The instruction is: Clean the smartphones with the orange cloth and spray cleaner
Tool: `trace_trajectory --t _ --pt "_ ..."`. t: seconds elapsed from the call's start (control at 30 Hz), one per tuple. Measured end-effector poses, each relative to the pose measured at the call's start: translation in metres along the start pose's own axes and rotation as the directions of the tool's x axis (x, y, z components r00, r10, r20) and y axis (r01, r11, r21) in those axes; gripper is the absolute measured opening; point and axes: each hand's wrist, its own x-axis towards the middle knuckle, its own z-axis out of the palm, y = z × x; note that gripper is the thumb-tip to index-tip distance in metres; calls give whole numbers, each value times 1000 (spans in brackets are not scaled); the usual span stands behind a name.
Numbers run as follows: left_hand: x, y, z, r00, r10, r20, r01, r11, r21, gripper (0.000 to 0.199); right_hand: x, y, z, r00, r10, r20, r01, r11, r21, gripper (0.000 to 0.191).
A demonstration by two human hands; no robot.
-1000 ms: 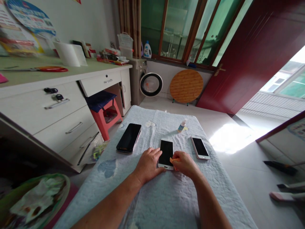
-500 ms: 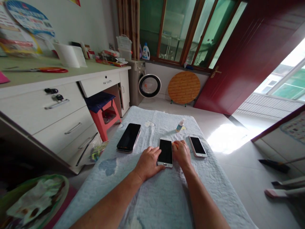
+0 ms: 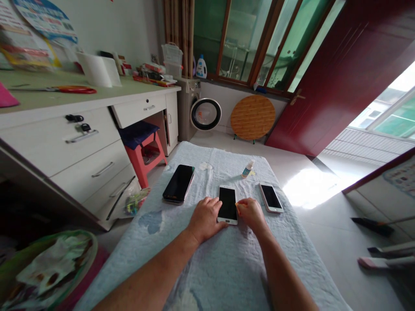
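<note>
A white phone with a dark screen lies face up on the pale blue quilted cloth. My left hand grips its left side, fingers along the edge and thumb at the bottom corner. At the phone's right edge, my right hand is closed in a pinch on a small orange piece, mostly hidden by the fingers. To the right lies another white phone, screen up. Left of my hands is a stack of dark-screened phones. Beyond them a small spray bottle stands upright.
A white desk with drawers runs along the left, and a red stool stands beside it. At lower left is a waste bin with rubbish. A washing machine with its door open stands at the back.
My right hand has slid with the orange piece a little down the phone's right edge, towards me. My left hand keeps its hold. The whole view has shifted slightly.
</note>
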Motion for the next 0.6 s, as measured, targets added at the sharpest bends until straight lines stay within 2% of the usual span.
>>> trace_trajectory --t 0.1,0.23,0.43,0.6 --pt "0 0 1 1000 4 -13 -4 1000 2 62 -12 0 -4 997 45 69 -48 998 47 26" --pt "0 -1 3 1000 -1 -25 1 1000 8 59 -32 0 -7 993 57 107 -68 993 98 28" --pt "0 -1 5 999 12 -41 -11 1000 12 56 -58 5 -5 995 71 73 -79 989 121 29" --pt "0 -1 5 1000 7 -28 -7 1000 4 55 -55 3 -2 994 94 62 -102 986 131 27"
